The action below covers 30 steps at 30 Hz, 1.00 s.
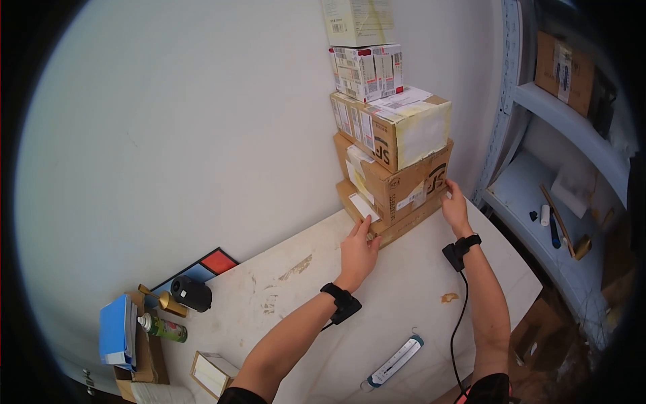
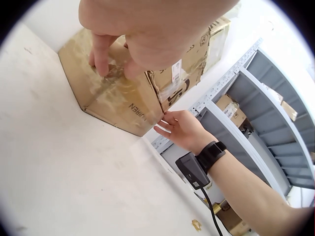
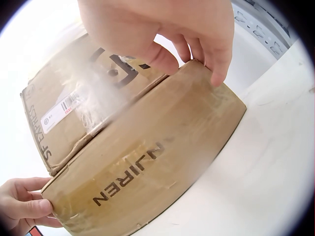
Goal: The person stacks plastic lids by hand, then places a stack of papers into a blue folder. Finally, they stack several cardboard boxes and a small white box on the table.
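Several cardboard boxes stand stacked against the wall. At the bottom lies a flat brown box [image 1: 404,227] with printed letters, also in the right wrist view [image 3: 147,162]. My left hand [image 1: 360,254] touches its near left corner, fingers bent over the taped end in the left wrist view. My right hand [image 1: 455,205] is at its far right corner, fingertips on the top edge and side in the right wrist view. A larger brown box [image 1: 397,182] rests on it, then a box with a white panel [image 1: 422,135], a labelled white box [image 1: 369,71] and a pale box [image 1: 356,20].
On the table [image 1: 282,289] lie a spring scale [image 1: 396,362] and a small box [image 1: 212,374]. At the left are a spray can [image 1: 163,328], a black cylinder [image 1: 191,293] and blue folders [image 1: 120,333]. A metal shelf [image 1: 572,128] stands at the right.
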Motion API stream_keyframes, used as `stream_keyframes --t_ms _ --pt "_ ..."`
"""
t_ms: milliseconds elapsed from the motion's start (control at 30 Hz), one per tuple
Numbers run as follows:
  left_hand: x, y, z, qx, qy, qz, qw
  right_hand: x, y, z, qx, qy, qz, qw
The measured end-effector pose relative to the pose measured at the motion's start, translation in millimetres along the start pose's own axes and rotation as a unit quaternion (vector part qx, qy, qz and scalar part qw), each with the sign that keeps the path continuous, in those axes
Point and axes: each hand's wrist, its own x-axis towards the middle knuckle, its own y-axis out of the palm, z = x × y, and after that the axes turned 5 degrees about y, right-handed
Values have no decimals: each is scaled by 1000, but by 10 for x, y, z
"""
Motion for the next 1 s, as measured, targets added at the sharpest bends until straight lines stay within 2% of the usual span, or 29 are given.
stream_keyframes --t_ms 267,433,633,1000 --pt "-4 52 54 3 5 -17 1000 -4 -20 62 49 34 7 998" --pt "16 77 46 -8 4 -16 1000 -183 -82 413 71 73 -9 995" --pt "36 95 91 -11 16 -22 1000 -34 -36 215 19 42 -10 999" --pt "36 136 135 -19 31 -33 999 78 -54 61 52 34 3 998"
